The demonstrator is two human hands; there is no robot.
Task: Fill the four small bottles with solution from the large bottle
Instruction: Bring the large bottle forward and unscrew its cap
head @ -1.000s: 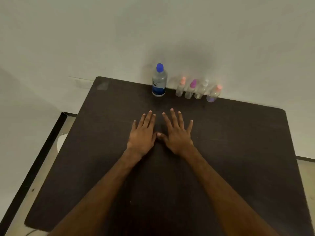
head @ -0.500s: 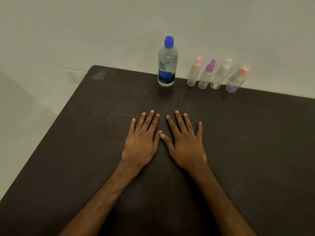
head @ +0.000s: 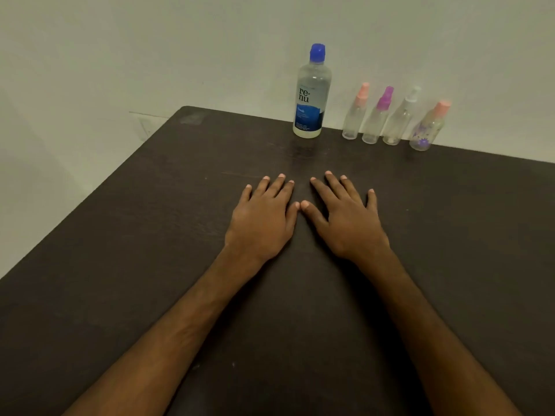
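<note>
Four small bottles stand upright in a row at the far edge of the table [head: 120, 265], close against the wall [head: 150, 55]. The first bottle [head: 356, 115] has a peach cap, the second bottle [head: 377, 118] a purple cap and the third bottle [head: 401, 118] a white cap. The fourth bottle [head: 428, 127] has a peach cap and a purple print on its body. All are clear and capped; their fill level cannot be judged. The large bottle [head: 312, 94] stands upright near the row, at its 9 o'clock, with its blue cap [head: 317, 51] on and a white-and-blue label facing the camera.

Hands: the left hand [head: 264, 223] lies palm down on the table, its fingers [head: 277, 187] straight, slightly spread and holding nothing. The right hand [head: 350, 223] lies the same way, its fingers [head: 333, 184] straight, a little more spread, and likewise holding nothing. The two thumb tips point at each other between the hands; whether they touch cannot be confirmed. Both bare forearms run back toward 6 o'clock.

Surroundings: the table is dark and the wall pale. A dull patch [head: 192, 118] marks the table's far left corner, at 10 o'clock from the left hand. Only bare table surface lies between the fingertips and the bottles.

Relative position: the large bottle is at 12 o'clock from the gap between the hands, well apart from both. The small bottles sit at 1 to 2 o'clock from the right hand, also well apart.
</note>
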